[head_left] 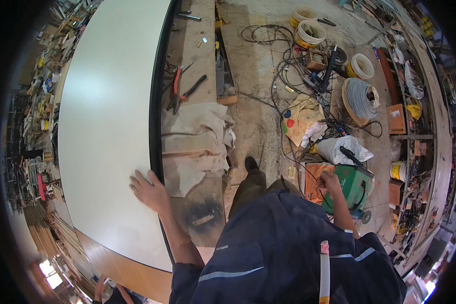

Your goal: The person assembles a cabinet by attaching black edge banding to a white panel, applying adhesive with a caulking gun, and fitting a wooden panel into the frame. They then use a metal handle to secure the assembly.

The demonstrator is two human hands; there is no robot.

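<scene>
My left hand (149, 191) lies with fingers spread on a long white panel (106, 126), near its black edge (158, 91). Nothing is held in it. Over on the right, my right hand (329, 183) hangs beside a green wheeled machine (350, 185). Its fingers are curled closed, and whatever they may hold is hidden. Beside the panel, a pale crumpled cloth (195, 137) covers part of the wooden bench (200, 55). Pincers with red and black handles (175, 93) rest just beyond the cloth.
Black cables (273, 76) run over the floor. A spool of grey cable (361, 99), white buckets (310, 34) and a stained sack (305, 119) stand or lie to the right. Cluttered shelving (410, 137) lines that side. Another person's hand (100, 288) shows at lower left.
</scene>
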